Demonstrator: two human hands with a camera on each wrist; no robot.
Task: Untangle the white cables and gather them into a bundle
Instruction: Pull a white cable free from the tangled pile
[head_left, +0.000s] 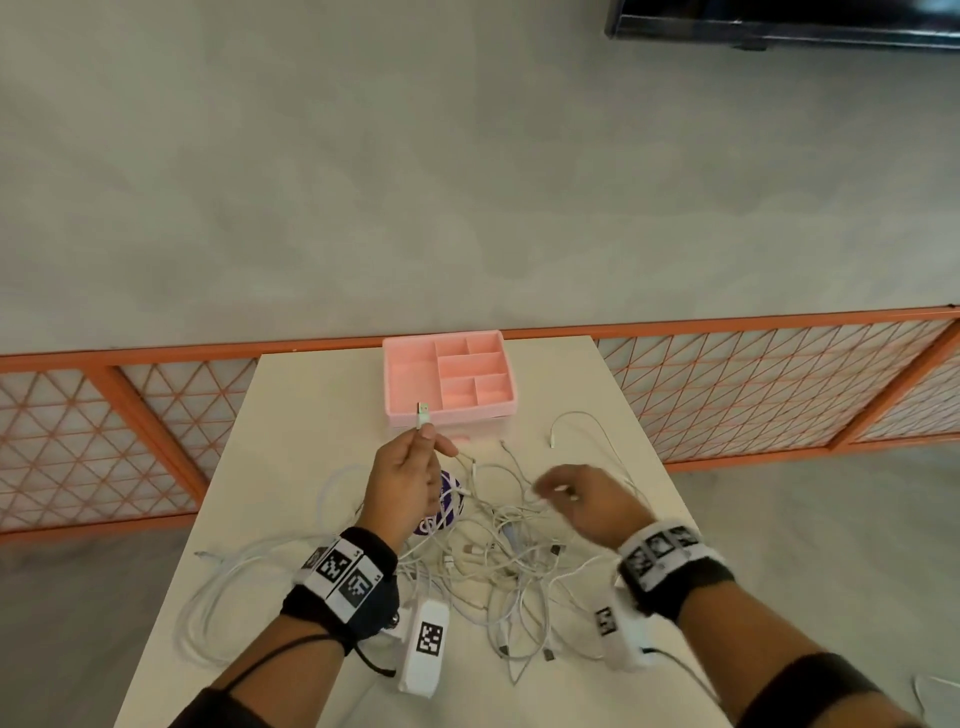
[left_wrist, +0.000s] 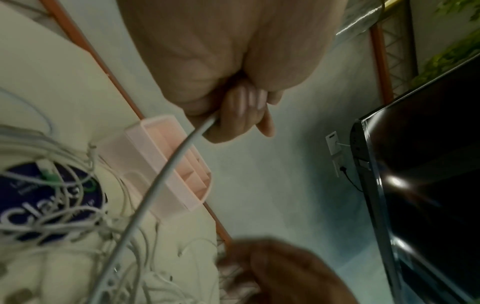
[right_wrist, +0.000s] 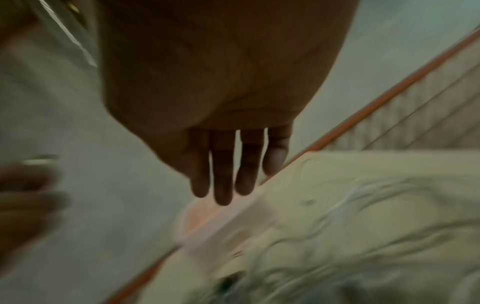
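A pale rectangular table (head_left: 311, 395) carries a pink plastic compartment tray (head_left: 410, 379) at its far edge and a tangled heap of thin white cables (head_left: 498, 551) nearer. The left hand (head_left: 402, 483) grips one cable's plug end, raised; the right hand (head_left: 587, 501) hovers over the heap, fingers straight in the blurred wrist view

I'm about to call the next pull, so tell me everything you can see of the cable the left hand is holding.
The white cable is a smooth, round, rubbery-looking cord. The left hand grips it near one end, fingers curled round it, held up above the table. Its USB plug, white with a metal tip, sticks up past the fingertips, in front of the pink tray. From the fist the cord runs fairly taut down into the tangled pile, where its far end is lost. The right hand does not visibly hold it.
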